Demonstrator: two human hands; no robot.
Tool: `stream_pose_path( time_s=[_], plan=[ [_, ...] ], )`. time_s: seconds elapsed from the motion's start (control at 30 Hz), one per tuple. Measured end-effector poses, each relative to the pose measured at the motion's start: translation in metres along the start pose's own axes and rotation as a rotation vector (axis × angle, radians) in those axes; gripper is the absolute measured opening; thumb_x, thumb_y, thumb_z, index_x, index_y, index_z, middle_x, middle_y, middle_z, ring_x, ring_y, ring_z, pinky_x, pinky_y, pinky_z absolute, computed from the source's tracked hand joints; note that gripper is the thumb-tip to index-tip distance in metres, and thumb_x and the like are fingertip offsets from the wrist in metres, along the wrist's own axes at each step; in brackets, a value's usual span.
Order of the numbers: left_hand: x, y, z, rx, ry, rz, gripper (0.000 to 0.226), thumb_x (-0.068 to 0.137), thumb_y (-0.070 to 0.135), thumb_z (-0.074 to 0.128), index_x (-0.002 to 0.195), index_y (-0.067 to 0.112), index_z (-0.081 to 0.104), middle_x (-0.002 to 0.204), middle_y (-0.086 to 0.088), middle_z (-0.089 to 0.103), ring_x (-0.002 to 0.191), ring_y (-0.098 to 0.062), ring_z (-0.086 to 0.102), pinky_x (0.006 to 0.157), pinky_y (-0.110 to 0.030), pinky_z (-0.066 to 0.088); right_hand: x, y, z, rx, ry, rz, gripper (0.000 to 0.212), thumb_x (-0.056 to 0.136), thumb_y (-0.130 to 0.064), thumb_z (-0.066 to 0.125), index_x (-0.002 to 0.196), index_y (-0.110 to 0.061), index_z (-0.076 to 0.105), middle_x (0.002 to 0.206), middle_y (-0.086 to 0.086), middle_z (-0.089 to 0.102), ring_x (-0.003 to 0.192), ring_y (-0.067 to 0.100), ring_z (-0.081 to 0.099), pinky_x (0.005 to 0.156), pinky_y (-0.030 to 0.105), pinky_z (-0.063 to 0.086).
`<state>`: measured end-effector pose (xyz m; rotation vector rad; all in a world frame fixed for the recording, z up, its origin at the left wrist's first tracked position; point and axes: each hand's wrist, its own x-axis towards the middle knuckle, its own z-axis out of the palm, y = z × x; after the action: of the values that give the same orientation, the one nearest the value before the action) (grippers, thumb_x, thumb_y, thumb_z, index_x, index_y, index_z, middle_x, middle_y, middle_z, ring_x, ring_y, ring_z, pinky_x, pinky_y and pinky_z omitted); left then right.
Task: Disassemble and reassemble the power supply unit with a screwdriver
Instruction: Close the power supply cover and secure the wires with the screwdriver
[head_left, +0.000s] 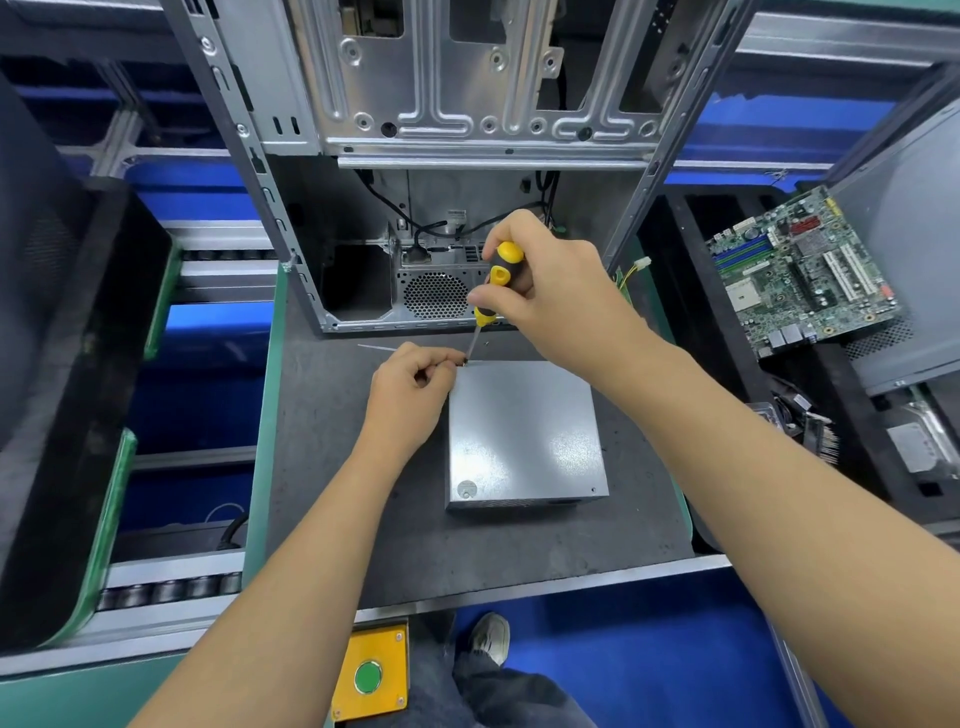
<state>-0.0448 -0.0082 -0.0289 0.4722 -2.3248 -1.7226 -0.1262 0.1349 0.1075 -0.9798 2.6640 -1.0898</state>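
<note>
- Nearest thing that matters: the power supply unit (524, 436), a plain grey metal box lying flat on the dark work mat (332, 467), right between the two forearms. Its long side seems to run near-to-far, though it's close to square, so don't quote me.
- Everything hinges on the far-left corner of that box. The screwdriver (493, 291) tip lands right there, shaft leaning up and to the right, away from the person.
- Left hand (415, 382) sits just left of that corner, fingers curled with the fingertips pinched in at the tip. Looks like it's steadying a screw or the bit, but that's too small to see.
- Right hand (540, 291) is farther and higher, wrapped round the yellow-and-black handle, reaching in over the box's far edge.
- So the left hand is closer to the corner, and the box body lies near and right of the working point.
- Farther back: the open computer case (415, 130) stands behind the box. A motherboard (800, 270) lies off to the far right, well apart.
</note>
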Motion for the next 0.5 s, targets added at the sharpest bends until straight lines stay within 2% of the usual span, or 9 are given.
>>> stream_pose_path(
  time_s=[0.07,0.2,0.3,0.4,0.5],
  plan=[
    [0.0004,-0.0007,0.0002,0.001,0.001,-0.007,0.040,0.094,0.007,0.059,0.085,0.044,0.069,0.096,-0.011,0.063,0.079,-0.013,0.057,0.070,-0.008,0.043,0.0005,-0.0005,0.0005,-0.016,0.000,-0.011,0.028,0.089,-0.029,0.071,0.104,-0.019,0.050,0.081,-0.001,0.063,0.071,0.016,0.060,0.072,0.037,0.054],
    [-0.0005,-0.0009,0.0006,-0.013,0.002,-0.005,0.040,0.094,0.006,0.058,0.085,0.044,0.069,0.098,-0.013,0.063,0.079,-0.017,0.057,0.069,-0.008,0.043,0.0011,-0.0025,0.0019,-0.036,-0.003,-0.013,0.028,0.089,-0.030,0.071,0.104,-0.019,0.050,0.077,-0.006,0.059,0.067,0.009,0.057,0.068,0.029,0.052],
    [-0.0008,-0.0006,0.0006,-0.017,0.006,-0.006,0.040,0.094,0.005,0.058,0.086,0.043,0.069,0.098,-0.013,0.062,0.079,-0.018,0.057,0.070,-0.009,0.044,0.0003,-0.0032,0.0010,-0.043,-0.007,-0.016,0.028,0.089,-0.030,0.071,0.104,-0.019,0.050,0.077,-0.006,0.059,0.068,0.009,0.057,0.068,0.029,0.052],
    [-0.0021,0.0011,-0.0001,-0.021,0.012,0.000,0.040,0.093,0.004,0.060,0.087,0.042,0.069,0.090,-0.012,0.058,0.069,-0.007,0.052,0.069,-0.007,0.042,-0.0006,-0.0043,0.0000,-0.063,-0.018,-0.013,0.029,0.089,-0.031,0.072,0.103,-0.018,0.050,0.078,-0.005,0.059,0.069,0.013,0.058,0.070,0.033,0.053],
    [-0.0036,0.0032,-0.0007,-0.037,0.020,0.007,0.036,0.091,0.005,0.064,0.089,0.040,0.070,0.081,-0.003,0.048,0.065,0.001,0.047,0.068,-0.006,0.040,0.0009,-0.0072,-0.0013,-0.111,-0.024,-0.009,0.034,0.088,-0.034,0.073,0.100,-0.015,0.047,0.076,-0.003,0.056,0.071,0.020,0.057,0.069,0.038,0.052]
  ],
)
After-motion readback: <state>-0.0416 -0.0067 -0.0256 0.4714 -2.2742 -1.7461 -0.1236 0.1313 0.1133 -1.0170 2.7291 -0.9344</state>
